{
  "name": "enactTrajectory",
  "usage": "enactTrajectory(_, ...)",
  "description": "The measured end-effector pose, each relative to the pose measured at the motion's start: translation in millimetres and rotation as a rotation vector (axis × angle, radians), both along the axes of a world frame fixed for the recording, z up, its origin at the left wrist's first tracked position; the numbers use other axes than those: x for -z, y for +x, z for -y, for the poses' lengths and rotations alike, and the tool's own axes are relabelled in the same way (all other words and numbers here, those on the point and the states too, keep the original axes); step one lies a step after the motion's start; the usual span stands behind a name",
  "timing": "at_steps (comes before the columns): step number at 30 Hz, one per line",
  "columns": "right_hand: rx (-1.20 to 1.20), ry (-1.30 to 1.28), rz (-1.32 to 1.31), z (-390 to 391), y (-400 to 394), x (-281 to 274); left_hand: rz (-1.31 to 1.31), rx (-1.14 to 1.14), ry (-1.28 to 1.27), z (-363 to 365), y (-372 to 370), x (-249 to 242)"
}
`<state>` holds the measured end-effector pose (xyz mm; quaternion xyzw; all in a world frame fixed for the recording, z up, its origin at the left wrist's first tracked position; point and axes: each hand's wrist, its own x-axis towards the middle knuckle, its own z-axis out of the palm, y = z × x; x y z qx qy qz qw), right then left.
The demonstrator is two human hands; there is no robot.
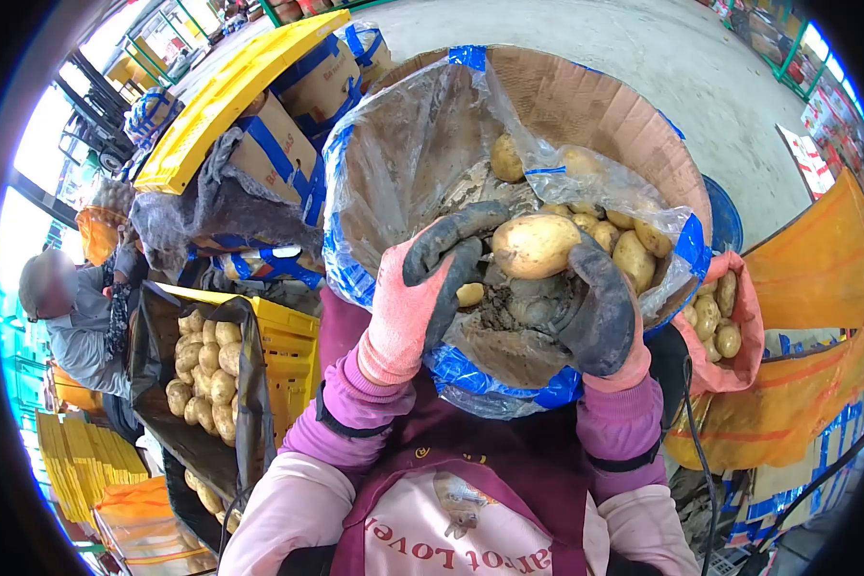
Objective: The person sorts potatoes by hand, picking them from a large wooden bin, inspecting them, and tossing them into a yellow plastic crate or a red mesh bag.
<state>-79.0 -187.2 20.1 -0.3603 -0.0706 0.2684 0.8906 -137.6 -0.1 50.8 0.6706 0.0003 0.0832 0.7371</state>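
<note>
Apron sits nearest. Beyond it, the right hand curls around a potato at its left; the left hand, half open, is just beside the potato's other end, contact unclear. Beneath both: a box.

left hand: fingers curled, apart | right hand: grasping, bent inward | forearms reaching forward

Potato between left hand and right hand, above cardboard bin
</note>
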Motion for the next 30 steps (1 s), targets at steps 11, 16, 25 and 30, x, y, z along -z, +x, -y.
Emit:
enactTrajectory(11, 0.018, -0.078, 0.148, 0.1, -4.8, -5.4, 0.113, -0.057, 0.3, 6.6, -0.7, 2.2)
enactTrajectory(16, 0.027, -0.033, 0.318, -1.3, 1.9, 7.4, 0.159, -0.152, 0.516, 2.6, 0.7, 5.9)
enactTrajectory(25, 0.238, -0.426, 0.988, -3.8, 3.4, 13.3, 0.041, 0.089, 0.19, 0.6, 4.8, 11.1)
enactTrajectory(30, 0.108, -0.327, 0.468, -1.3, -7.9, -7.5, 0.266, -0.082, 0.353, 3.8, 6.1, 11.6)
